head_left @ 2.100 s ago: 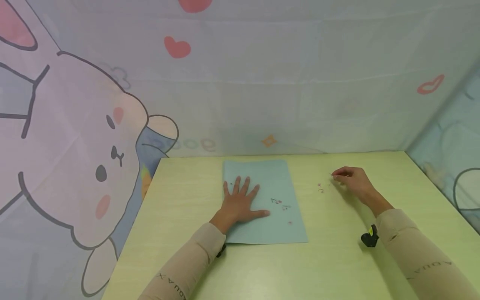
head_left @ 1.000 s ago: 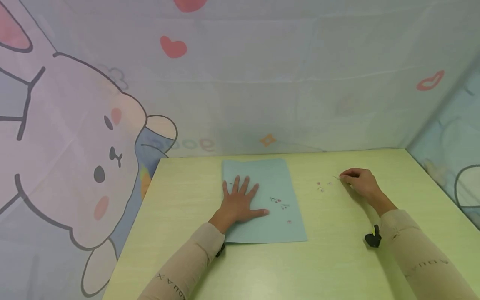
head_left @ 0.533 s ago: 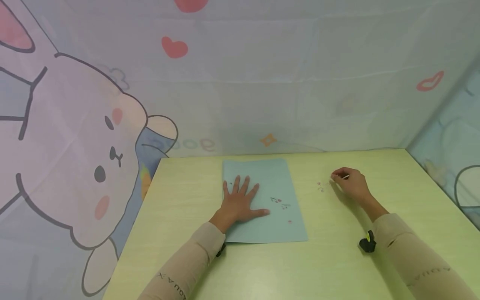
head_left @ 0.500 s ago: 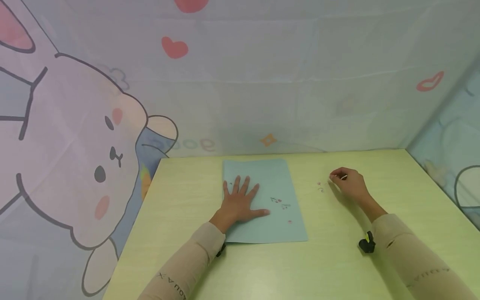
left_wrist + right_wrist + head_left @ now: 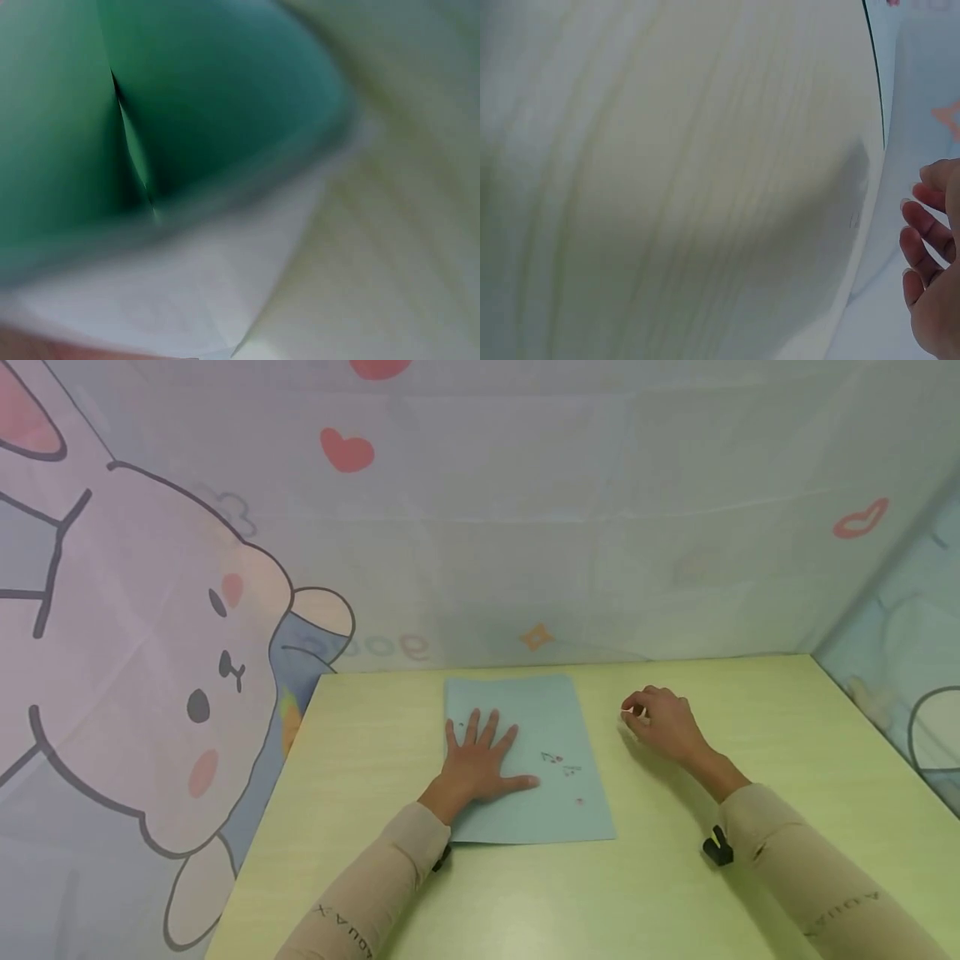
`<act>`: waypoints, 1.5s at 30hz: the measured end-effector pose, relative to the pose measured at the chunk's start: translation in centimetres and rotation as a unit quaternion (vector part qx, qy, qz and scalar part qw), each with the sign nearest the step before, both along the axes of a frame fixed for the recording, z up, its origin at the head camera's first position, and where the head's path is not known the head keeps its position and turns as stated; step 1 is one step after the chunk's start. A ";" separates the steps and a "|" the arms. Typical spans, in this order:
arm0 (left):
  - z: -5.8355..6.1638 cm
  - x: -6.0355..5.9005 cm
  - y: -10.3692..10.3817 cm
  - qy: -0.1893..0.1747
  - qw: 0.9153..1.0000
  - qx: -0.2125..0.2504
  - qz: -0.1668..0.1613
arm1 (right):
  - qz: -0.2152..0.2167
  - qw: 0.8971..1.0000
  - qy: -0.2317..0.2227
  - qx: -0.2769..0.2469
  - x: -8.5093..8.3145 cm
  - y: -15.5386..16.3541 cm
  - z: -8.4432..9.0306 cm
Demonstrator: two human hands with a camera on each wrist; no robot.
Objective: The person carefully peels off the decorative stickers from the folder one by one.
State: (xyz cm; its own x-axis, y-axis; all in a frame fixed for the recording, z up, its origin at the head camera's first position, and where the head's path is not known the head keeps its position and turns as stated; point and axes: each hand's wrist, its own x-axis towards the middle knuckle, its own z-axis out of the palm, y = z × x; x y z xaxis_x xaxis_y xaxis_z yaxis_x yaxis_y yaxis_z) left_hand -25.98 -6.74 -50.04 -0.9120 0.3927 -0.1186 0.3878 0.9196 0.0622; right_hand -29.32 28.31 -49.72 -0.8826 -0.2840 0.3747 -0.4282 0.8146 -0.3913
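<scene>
My left hand (image 5: 477, 768) lies flat with its fingers spread on a light blue sheet of paper (image 5: 525, 710). Small dark and pink music-note shapes (image 5: 551, 758) show on the sheet right of the thumb, with a pink spot (image 5: 580, 802) lower down. My right hand (image 5: 663, 722) is over the table to the right of the sheet. Thumb and forefinger pinch a tiny pale piece (image 5: 625, 713), too small to make out; it looks like a sticker. The right wrist view shows the curled fingers (image 5: 926, 225) and a small faint mark (image 5: 853, 220) on the table.
The pale yellow-green table (image 5: 510, 902) ends at the back against a printed cloth (image 5: 480, 527) with hearts and a rabbit. In the left wrist view the sheet's green edge (image 5: 247, 150) curves up close to the camera. A black wrist camera (image 5: 717, 847) hangs under the right sleeve.
My right hand has moved left towards the sheet, and the small pieces seen on the table there earlier no longer show in the head view. The left hand has stayed put.
</scene>
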 end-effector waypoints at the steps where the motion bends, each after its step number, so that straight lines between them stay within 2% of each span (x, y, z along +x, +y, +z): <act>1: 0.0 0.0 0.0 0.000 1.000 0.000 0.000 | 0.003 1.000 0.006 0.014 0.0 -0.3 0.0; 9: 0.2 0.1 0.1 0.004 1.000 -0.002 -0.001 | 0.041 0.990 0.072 0.117 0.9 -2.8 0.1; 16: 0.5 0.3 0.2 0.005 1.000 -0.004 0.002 | 0.094 0.969 0.139 0.182 1.3 -4.9 0.1; 25: 0.6 0.3 0.1 0.007 1.000 -0.003 -0.001 | 0.145 0.941 0.197 0.235 2.0 -7.2 0.0; 33: 0.5 0.1 0.1 0.005 1.000 -0.022 0.002 | 0.163 0.924 0.198 0.283 2.4 -9.0 0.2; 37: 0.5 0.0 0.0 0.008 1.000 -0.028 0.004 | 0.166 0.925 0.199 0.278 2.5 -9.5 0.0; 43: 0.7 0.2 0.0 0.006 1.000 -0.019 0.000 | 0.153 0.947 0.171 0.224 2.5 -9.7 -0.5; 45: 0.9 0.3 0.0 0.003 1.000 -0.016 -0.002 | 0.151 0.952 0.161 0.213 2.5 -9.7 -0.6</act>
